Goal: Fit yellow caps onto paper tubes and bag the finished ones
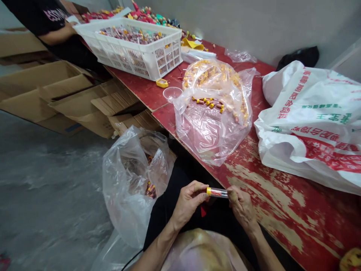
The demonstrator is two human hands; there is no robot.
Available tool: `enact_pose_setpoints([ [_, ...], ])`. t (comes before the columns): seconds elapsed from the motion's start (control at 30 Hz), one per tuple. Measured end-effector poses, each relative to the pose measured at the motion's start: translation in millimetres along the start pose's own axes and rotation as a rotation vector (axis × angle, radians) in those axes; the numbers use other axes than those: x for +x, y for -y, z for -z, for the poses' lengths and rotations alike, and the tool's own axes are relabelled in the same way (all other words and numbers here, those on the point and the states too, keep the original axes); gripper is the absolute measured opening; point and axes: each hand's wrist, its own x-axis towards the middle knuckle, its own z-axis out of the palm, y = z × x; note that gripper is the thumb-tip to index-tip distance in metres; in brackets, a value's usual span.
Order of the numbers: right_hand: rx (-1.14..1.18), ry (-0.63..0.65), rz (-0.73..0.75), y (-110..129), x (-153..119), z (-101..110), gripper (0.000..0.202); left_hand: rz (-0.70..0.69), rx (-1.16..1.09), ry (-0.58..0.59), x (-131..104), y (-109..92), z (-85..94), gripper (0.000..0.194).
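**Capped tube held in both hands at the near edge of the worktop**

The seated person's left hand (188,203) has thumb and forefinger closed on the yellow-capped end of a clear tube (218,192). The right hand (241,207) pinches the opposite end between thumb and curled fingers. The tube lies roughly level above the lap, just off the near edge of the worktop (284,214); reddish and dark contents show through its wall. The worktop's red paint is badly worn along this stretch.

Beside the person's leg, below the near edge, I observe a clear plastic bag (118,184) holding reddish-brown and yellow pieces; what supports it I cannot tell.

On the worktop, close to the near edge, rests a transparent sack (197,145) with many yellow-capped pieces. A printed white sack (296,124) lies crumpled towards the back edge.

Further along the near edge are a shallow clear dish (172,94), a yellow-framed piece (162,83) and a white crate (124,52) loaded with small wrapped items. Open cardboard boxes (59,101) stand below that edge. Near the crate is a co-worker's arm (59,34). Colourful small pieces (146,15) are heaped at the far end.
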Motion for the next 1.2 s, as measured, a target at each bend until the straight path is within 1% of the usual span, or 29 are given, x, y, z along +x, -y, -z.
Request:
enact_pose_setpoints([
  [0.07, 0.016, 0.005, -0.006, -1.4, -1.0, -0.4, 0.035, -0.006, -0.018, -0.018, 0.0, 0.7, -0.5, 0.016],
  [0.13, 0.045, 0.036, 0.0, -2.8, -2.5, -1.0, 0.028, 0.001, -0.024, -0.027, -0.1, 1.0, -0.3, 0.016],
  [0.2, 0.034, 0.032, 0.014, -3.6, -3.5, -1.6, 0.027, 0.023, -0.014, -0.014, -0.6, 0.9, -0.1, 0.015],
  [0.33, -0.105, -0.092, 0.069, -2.2, -2.2, -3.4, 0.041, 0.027, -0.014, 0.01, -1.6, 0.9, 0.1, 0.016],
  [0.43, -0.156, -0.073, 0.11, -1.2, -1.0, -5.6, 0.046, 0.0, -0.026, -0.007, -0.9, 1.3, 1.2, 0.015],
  [0.5, -0.12, -0.039, 0.096, -2.1, -1.8, -7.2, 0.04, -0.003, -0.041, -0.016, -0.3, 1.4, 1.9, 0.015],
  [0.57, -0.043, -0.036, 0.056, -4.3, -3.5, -8.8, 0.032, 0.001, -0.069, -0.019, -0.1, 1.5, 1.9, 0.016],
  [0.7, 0.062, -0.048, -0.014, -7.9, -5.9, -11.1, 0.027, 0.024, -0.097, -0.03, -1.0, 1.4, 1.0, 0.016],
  [0.8, 0.108, -0.021, -0.008, -7.1, -6.5, -10.9, 0.024, 0.038, -0.115, -0.051, -1.2, 0.7, 1.3, 0.021],
  [0.9, 0.153, 0.025, 0.017, -4.8, -6.8, -9.6, 0.027, 0.012, -0.117, -0.053, -1.0, 1.1, 2.6, 0.021],
  [0.97, 0.114, 0.012, 0.027, -3.4, -5.6, -8.9, 0.023, -0.003, -0.097, -0.035, -0.9, 2.4, 2.9, 0.017],
  [1.0, 0.068, -0.014, 0.037, -2.8, -4.5, -8.7, 0.022, -0.007, -0.091, -0.027, -1.0, 3.2, 2.9, 0.016],
  [1.1, -0.103, -0.064, 0.081, -0.7, 0.1, -8.0, 0.031, -0.019, -0.085, -0.028, -1.3, 5.5, 2.6, 0.018],
  [1.17, -0.151, -0.044, 0.089, 0.7, 2.3, -7.0, 0.033, -0.027, -0.068, -0.048, -1.3, 6.0, 2.9, 0.018],
  [1.2, -0.136, -0.017, 0.084, 1.3, 2.8, -6.2, 0.031, -0.026, -0.061, -0.062, -1.1, 5.9, 3.2, 0.019],
])
